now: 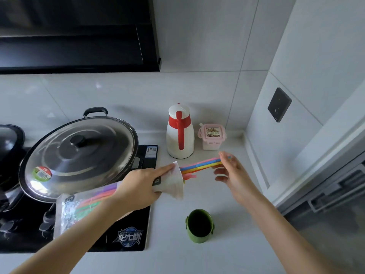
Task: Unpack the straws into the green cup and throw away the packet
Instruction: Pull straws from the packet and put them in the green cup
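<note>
Though apart, hands [140,184] [235,175] on packet [171,183], straws [199,165].

A home kitchen: hob [126,224] (lidded wok [79,155]), tiled wall [197,86].

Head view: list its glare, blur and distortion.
Head view: bright glare streaks the lid, the packet and the wall tiles; the right hand at the straws is motion-blurred, while the cup reads clearer; wide-angle distortion tilts the wall joints at right; lighting is soft and even.
</note>
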{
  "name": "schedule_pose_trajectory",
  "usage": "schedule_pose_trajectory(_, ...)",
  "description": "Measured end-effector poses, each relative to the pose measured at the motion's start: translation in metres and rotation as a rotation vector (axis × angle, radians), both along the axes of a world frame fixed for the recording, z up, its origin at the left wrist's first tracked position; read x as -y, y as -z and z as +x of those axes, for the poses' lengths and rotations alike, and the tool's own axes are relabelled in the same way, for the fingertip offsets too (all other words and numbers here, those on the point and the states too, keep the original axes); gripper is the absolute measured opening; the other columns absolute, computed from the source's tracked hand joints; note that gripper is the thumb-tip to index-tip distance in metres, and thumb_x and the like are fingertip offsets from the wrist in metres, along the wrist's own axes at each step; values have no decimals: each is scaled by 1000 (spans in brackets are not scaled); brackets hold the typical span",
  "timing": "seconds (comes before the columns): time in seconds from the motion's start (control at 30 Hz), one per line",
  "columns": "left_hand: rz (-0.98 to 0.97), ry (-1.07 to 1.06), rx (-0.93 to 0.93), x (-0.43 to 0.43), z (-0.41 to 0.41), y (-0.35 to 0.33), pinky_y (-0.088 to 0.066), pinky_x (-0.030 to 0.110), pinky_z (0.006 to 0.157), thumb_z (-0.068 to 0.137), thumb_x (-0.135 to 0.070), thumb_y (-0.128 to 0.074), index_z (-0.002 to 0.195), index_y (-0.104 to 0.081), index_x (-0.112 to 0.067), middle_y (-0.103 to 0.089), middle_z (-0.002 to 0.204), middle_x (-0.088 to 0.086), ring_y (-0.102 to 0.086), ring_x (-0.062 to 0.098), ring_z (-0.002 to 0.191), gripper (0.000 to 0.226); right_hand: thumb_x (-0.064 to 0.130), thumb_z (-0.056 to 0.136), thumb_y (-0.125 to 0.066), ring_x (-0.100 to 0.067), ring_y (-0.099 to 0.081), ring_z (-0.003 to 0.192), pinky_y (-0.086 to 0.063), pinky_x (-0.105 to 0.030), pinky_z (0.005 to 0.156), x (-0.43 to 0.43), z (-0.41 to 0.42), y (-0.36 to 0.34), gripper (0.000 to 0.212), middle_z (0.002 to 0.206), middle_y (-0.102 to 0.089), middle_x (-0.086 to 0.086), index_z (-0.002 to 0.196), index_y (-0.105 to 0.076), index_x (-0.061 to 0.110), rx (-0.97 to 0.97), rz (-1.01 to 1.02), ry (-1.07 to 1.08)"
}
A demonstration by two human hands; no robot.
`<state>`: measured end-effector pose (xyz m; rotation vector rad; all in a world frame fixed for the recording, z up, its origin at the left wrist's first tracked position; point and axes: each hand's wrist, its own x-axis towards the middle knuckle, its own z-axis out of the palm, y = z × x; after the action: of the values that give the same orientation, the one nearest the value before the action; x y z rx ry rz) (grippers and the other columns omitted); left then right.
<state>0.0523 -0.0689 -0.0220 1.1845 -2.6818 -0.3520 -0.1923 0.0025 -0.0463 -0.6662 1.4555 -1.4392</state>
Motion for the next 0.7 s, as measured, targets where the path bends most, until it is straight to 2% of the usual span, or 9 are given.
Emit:
schedule_pose_trajectory(0.1, -9, 9, -25, -3, -6, 5, -38, 23, 60, 74, -22, -63, 136, -25, -47, -65, 88, -5, -55, 15, 70, 77, 55, 71, -55, -17, -59, 99, -44, -32, 87, 5, 25, 6, 51, 101, -64, -5, 103, -59, 16, 176, 75, -106)
schedule_pose_trajectory(0.17, -5, 9, -21, -6, -11, 7, -37, 22, 62, 76, -22, -60, 138, -22, -46, -63, 92, -5, -56, 16, 75, 76, 49, 73, -58, -17, -61, 105, -43, -32, 96, 8, 41, 7, 49, 111, -67, -7, 106, -62, 13, 322, 24, -104)
schedule_pose_trajectory(0.23, -3, 15, -14, -9, -14, 9, -38, 22, 63, 77, -24, -60, 138, -19, -46, -62, 94, -4, -56, 16, 77, 77, 36, 88, -53, -18, -66, 102, -48, -33, 92, 11, 51, 4, 33, 113, -69, -12, 99, -61, 6, 432, -32, -24)
schedule_pose_trajectory(0.3, 3, 11, -4, -12, -12, 11, -36, 21, 62, 77, -24, -59, 139, -18, -46, -62, 94, -4, -53, 14, 75, 77, 32, 97, -43, -20, -70, 92, -50, -35, 86, 14, 50, 1, 28, 101, -73, -14, 81, -51, 9, 591, -84, 59)
schedule_pose_trajectory(0.37, 6, -1, 4, -13, -6, 13, -31, 17, 56, 77, -23, -59, 138, -18, -47, -62, 92, -5, -49, 12, 71, 77, 30, 99, -38, -18, -70, 63, -51, -35, 76, 17, 36, -1, 35, 66, -70, -9, 69, -39, 14, 773, -153, 217)
schedule_pose_trajectory(0.4, 8, -4, 1, -15, -2, 15, -29, 16, 54, 77, -22, -59, 138, -19, -48, -62, 91, -5, -49, 12, 71, 77, 30, 100, -37, -12, -59, 44, -50, -31, 65, 20, 27, -2, 37, 47, -57, -3, 66, -35, 15, 827, -182, 310)
schedule_pose_trajectory(0.5, 34, -1, -7, -22, 8, 21, -35, 18, 57, 78, -22, -58, 137, -21, -47, -61, 89, -5, -53, 14, 72, 75, 30, 99, -39, -7, -25, 27, -30, -16, 36, 21, 3, -8, 43, 34, -25, 7, 59, -27, 18, 808, -216, 475)
schedule_pose_trajectory(0.6, 27, -24, 32, -24, 20, 26, -43, 25, 64, 77, -20, -57, 138, -23, -44, -59, 88, -6, -54, 15, 74, 75, 34, 95, -43, -9, -15, 29, -20, -17, 33, 13, -24, -21, 49, 36, -16, 7, 55, -18, 21, 690, -270, 569)
schedule_pose_trajectory(0.7, 11, -71, 121, -23, 37, 32, -44, 25, 64, 76, -18, -55, 139, -22, -42, -54, 85, -8, -53, 14, 76, 76, 41, 93, -46, -12, -11, 36, -18, -21, 36, -2, -46, -42, 52, 41, -13, 7, 55, -15, 23, 441, -300, 598)
